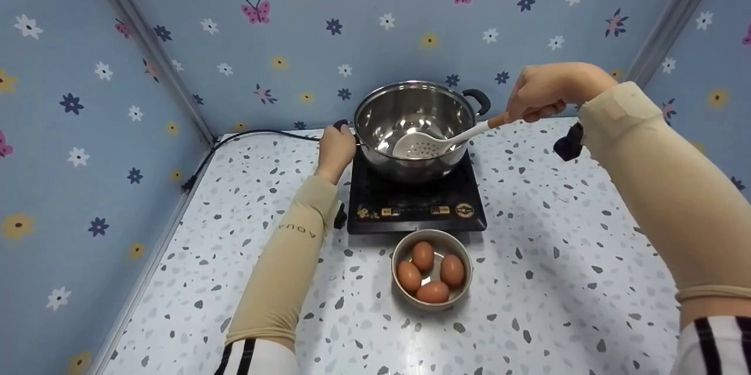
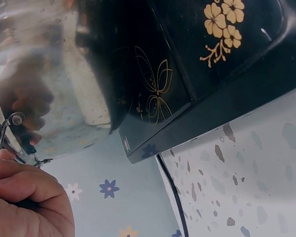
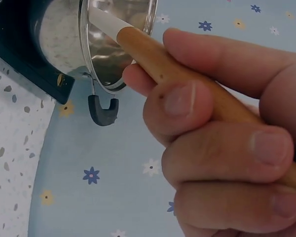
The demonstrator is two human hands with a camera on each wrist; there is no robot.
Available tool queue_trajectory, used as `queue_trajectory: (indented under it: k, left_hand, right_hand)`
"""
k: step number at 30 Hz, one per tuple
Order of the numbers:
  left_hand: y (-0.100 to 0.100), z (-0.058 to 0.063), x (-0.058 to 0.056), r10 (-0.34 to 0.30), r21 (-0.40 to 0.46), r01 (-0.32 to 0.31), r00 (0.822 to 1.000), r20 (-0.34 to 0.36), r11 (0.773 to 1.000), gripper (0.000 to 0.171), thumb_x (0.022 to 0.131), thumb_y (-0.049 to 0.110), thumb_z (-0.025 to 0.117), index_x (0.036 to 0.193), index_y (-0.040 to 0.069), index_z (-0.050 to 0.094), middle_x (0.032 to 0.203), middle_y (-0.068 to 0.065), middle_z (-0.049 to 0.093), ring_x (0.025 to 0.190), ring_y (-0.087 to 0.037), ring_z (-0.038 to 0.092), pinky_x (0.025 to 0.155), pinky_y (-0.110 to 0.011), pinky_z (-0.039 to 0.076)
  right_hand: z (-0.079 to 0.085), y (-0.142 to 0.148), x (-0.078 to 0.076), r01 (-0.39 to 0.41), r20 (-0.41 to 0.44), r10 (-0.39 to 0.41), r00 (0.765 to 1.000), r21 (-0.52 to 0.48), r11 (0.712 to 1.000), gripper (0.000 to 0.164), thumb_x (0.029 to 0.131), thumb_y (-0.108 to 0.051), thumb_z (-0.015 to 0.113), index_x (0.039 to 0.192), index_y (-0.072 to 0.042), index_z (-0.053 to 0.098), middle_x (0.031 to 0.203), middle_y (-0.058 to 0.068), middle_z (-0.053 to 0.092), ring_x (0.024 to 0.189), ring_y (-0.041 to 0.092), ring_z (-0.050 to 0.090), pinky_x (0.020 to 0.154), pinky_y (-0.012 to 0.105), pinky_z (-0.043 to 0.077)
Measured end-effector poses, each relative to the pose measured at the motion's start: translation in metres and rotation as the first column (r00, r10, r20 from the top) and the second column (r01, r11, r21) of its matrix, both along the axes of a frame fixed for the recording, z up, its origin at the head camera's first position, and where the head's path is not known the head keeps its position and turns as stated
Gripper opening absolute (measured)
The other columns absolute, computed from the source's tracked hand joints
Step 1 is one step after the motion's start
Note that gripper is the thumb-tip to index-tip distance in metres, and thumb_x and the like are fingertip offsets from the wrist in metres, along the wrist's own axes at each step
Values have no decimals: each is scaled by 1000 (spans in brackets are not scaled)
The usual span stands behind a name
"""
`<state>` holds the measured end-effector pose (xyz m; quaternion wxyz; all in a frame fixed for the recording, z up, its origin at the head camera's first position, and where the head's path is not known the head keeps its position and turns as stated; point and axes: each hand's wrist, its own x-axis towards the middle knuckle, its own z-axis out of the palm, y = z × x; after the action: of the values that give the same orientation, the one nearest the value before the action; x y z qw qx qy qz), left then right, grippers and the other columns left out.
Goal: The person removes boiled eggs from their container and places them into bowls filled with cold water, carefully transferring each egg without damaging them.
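A shiny steel pot (image 1: 405,169) stands on a black induction cooker (image 1: 416,223). My left hand (image 1: 336,151) grips the pot's left handle, its fingers curled round it in the left wrist view. My right hand (image 1: 540,93) holds a slotted spoon by its wooden handle (image 3: 182,74), fingers wrapped round the wood. The white perforated head of the slotted spoon (image 1: 419,146) is inside the pot's opening, tilted down to the left. Reflections show on the pot's bare inner wall. The pot's black right handle (image 1: 478,102) is free of any hand.
In front of the cooker sits a bowl (image 1: 400,293) with several brown eggs (image 1: 433,291). A black cable (image 1: 264,131) runs from behind the pot to the left wall. Flower-patterned walls (image 1: 364,29) close off the back and both sides of the speckled tabletop (image 1: 545,304).
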<state>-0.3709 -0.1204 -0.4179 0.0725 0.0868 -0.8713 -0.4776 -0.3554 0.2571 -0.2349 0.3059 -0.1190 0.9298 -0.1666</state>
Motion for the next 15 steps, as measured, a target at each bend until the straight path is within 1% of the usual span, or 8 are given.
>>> queue_trajectory:
  k: [3,5,11,15]
  left_hand:
    - [-1,1,0,-18,9,18,1000,4,1000,54,118,27,32,147,-17,47,140,-36,59,135,-48,59,114,-57,47]
    - [-1,1,-1,-25,7,25,1000,5,1000,54,118,27,31,147,-17,46,140,-36,58,135,-49,59,114,-58,47]
    - [-1,0,-1,-12,10,12,1000,1,1000,54,118,27,32,146,-17,48,139,-36,60,135,-49,59,113,-58,47]
    - [0,0,-1,-7,16,7,1000,3,1000,53,118,26,33,145,-17,48,137,-36,61,134,-48,61,113,-58,48]
  right_hand:
    - [-3,0,-1,10,25,-10,1000,-17,1000,20,104,-26,69,97,-9,78,64,-3,55,51,10,36,50,27,33]
    - [-6,-1,-1,21,44,-19,999,-28,999,20,104,-26,69,95,-10,78,65,-3,55,51,10,35,51,28,33]
    - [-14,-6,-1,54,73,-49,996,-70,996,21,106,-25,67,106,-9,80,67,-3,58,52,10,37,51,26,33]
    - [-20,-11,0,54,60,-49,997,-80,995,21,106,-24,67,101,-7,79,65,-3,58,51,8,39,50,25,34]
